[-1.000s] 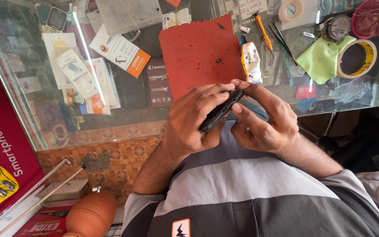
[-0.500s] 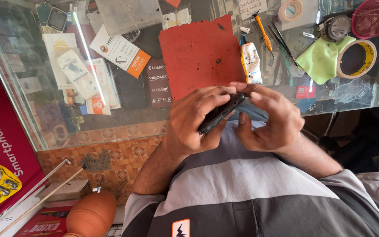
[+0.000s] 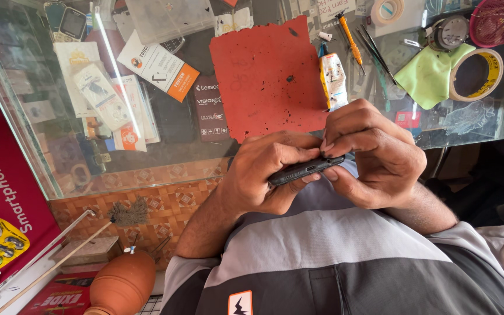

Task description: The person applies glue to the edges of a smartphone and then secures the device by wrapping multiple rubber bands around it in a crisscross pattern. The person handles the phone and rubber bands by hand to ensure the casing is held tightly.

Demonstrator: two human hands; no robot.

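A dark slim phone (image 3: 304, 170) is held edge-on just above my lap, its bottom edge with port and speaker holes facing the camera. My left hand (image 3: 263, 175) wraps around its left part, fingers curled over the top. My right hand (image 3: 374, 154) grips the right end, its fingertips pressed on the top edge and its thumb underneath. Both hands hover at the near edge of the glass counter (image 3: 42, 151), in front of a red work mat (image 3: 266, 76).
On the counter lie a glue tube (image 3: 333, 79), an orange-handled screwdriver (image 3: 351, 41), tweezers (image 3: 374, 49), a green cloth (image 3: 430, 73), tape rolls (image 3: 476, 73) and a red basket (image 3: 500, 20). Packaged items show under the glass. A brown blower bulb (image 3: 121, 286) and brush (image 3: 123, 213) sit lower left.
The phone has turned from a steep tilt to nearly level. My right hand has shifted from beneath it to gripping its right end, fingertips now on the top edge.
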